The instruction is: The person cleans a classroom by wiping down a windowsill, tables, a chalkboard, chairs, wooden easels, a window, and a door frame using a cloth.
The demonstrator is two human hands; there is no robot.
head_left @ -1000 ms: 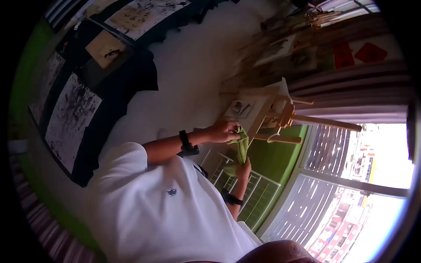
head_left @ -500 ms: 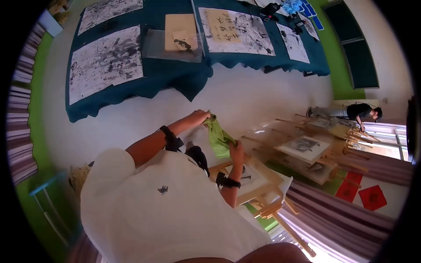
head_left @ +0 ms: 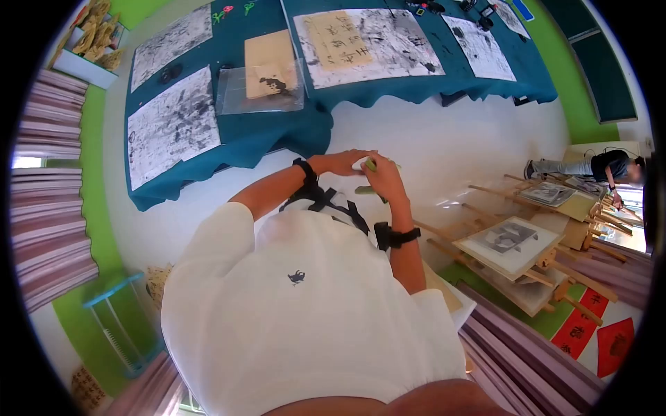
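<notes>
An art classroom is shown by the teal-cloth-draped long tables (head_left: 316, 125), on which white, ink-stained paper sheets (head_left: 173, 125) are spread and a tan sheet brushed with black characters (head_left: 336, 41) is laid; by pale wooden easels (head_left: 581, 309), on which grey-toned drawings (head_left: 510, 239) are set; and by what seems a dark green rectangular chalkboard (head_left: 603, 90) mounted on the green-and-white wall (head_left: 569, 90)

One cloth (head_left: 363, 190), two wristbands (head_left: 401, 237)

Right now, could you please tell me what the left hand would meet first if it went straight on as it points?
Most likely the right hand, at the green cloth: the left hand points across toward it, though depth between them is unclear.
</notes>
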